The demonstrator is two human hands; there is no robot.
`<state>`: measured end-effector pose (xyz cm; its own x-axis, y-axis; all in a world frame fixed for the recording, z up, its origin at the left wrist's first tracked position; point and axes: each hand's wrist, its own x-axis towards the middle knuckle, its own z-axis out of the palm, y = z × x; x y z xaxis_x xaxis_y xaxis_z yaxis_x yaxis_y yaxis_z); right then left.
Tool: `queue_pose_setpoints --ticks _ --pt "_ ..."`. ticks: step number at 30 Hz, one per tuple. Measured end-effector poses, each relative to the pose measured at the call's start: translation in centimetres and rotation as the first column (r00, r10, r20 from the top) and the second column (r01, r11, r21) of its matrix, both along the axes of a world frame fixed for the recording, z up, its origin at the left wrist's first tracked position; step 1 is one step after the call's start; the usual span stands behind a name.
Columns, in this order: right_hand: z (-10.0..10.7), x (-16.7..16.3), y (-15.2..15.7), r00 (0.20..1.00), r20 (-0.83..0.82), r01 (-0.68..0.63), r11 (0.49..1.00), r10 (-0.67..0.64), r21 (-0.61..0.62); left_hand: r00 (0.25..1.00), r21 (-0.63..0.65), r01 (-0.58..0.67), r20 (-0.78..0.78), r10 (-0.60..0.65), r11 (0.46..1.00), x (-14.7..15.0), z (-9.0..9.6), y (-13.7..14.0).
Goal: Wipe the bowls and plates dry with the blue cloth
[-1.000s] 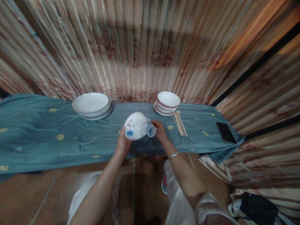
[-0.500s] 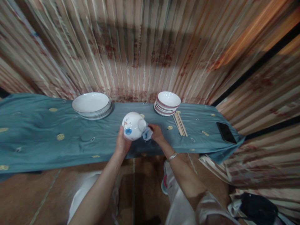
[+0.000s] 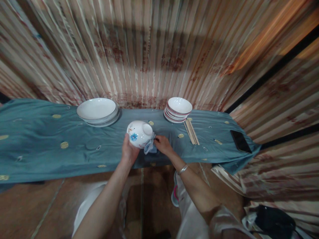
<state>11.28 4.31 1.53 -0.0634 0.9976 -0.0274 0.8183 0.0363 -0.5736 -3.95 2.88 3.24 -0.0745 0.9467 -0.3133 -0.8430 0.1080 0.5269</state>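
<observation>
A white bowl (image 3: 138,133) with a blue flower on its outside is tipped so that its foot faces up and to the right. My left hand (image 3: 129,150) is closed on its left side. In my right hand (image 3: 162,144) is a light blue cloth (image 3: 150,146), pressed against the bowl's right side near the foot. The fingertips of that hand are partly hidden by the cloth. Both hands are above the front part of the cloth-covered table (image 3: 82,146).
A stack of large white plates (image 3: 97,111) stands at the back left. Several smaller bowls (image 3: 178,108) are stacked at the back right, with wooden chopsticks (image 3: 191,132) lying in front. A black phone (image 3: 240,141) rests near the right end. A curtain (image 3: 154,59) hangs behind.
The bowl has moved slightly left and tilted, showing more of its foot from above. My right hand has shifted left and a little down with the cloth.
</observation>
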Motion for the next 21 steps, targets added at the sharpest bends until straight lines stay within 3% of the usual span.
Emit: queue_pose_setpoints --ticks 8,21 --pt "0.2 -1.0 -1.3 0.995 -0.094 0.023 0.999 -0.026 -0.034 1.0 -0.055 0.013 -0.001 -0.013 0.998 -0.2 -0.1 0.2" --pt "1.8 -2.4 -3.7 0.962 0.243 -0.132 0.991 0.126 0.008 0.998 -0.033 -0.038 0.057 0.04 0.999 -0.4 -0.1 0.5"
